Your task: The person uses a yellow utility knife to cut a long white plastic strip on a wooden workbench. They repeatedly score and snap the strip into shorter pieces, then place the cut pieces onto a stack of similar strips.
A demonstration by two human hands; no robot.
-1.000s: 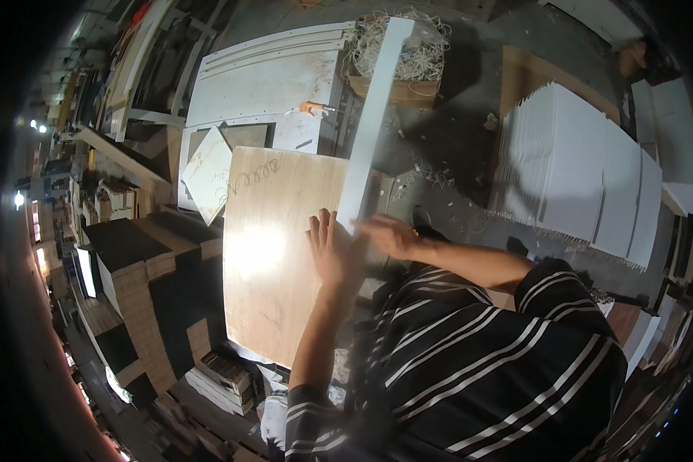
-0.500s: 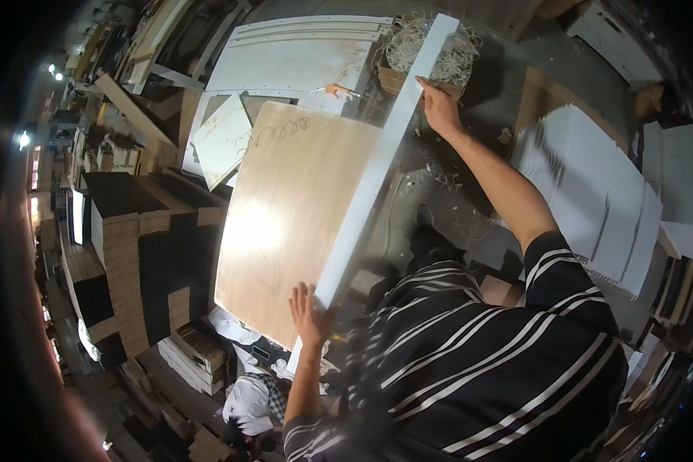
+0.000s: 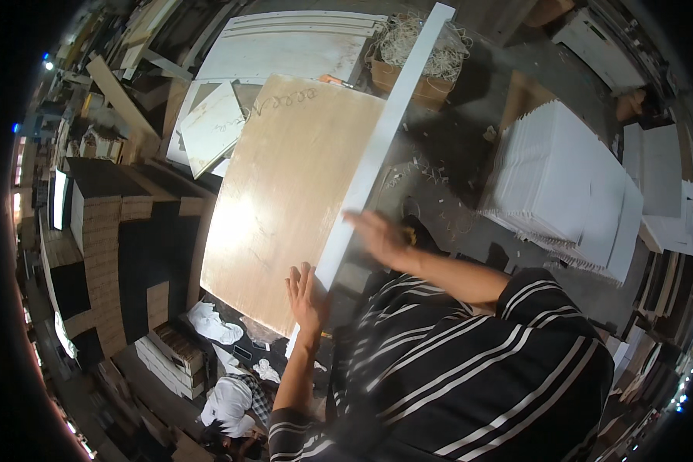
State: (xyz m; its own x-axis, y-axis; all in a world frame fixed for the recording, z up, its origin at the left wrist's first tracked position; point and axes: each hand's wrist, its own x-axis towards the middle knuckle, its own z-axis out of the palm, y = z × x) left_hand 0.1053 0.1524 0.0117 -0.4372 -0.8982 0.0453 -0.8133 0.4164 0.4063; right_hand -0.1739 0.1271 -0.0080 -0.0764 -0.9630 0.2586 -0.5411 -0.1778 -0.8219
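Long, narrow white strip (image 3: 393, 115) lies along the right edge of a pale, wood-grained rectangular panel (image 3: 292, 169), far end beyond it. Left hand (image 3: 308, 302) open, fingers outstretched near strip's lower end; right hand (image 3: 379, 239) blurred at mid-strip, grip unclear.

Half a second ago the right hand (image 3: 381, 237) reached out to the far end of the white strip (image 3: 377, 146); now it has swept back, blurred, its fingers at the strip's right side, about midway along the right edge of the counter (image 3: 285, 177). The left hand (image 3: 308, 304), next to it a second ago, has dropped to the counter's near right corner, so a stretch of strip shows between the two. Past the far edge, the orange tool (image 3: 333, 79), earlier whole, is now partly hidden by the counter.
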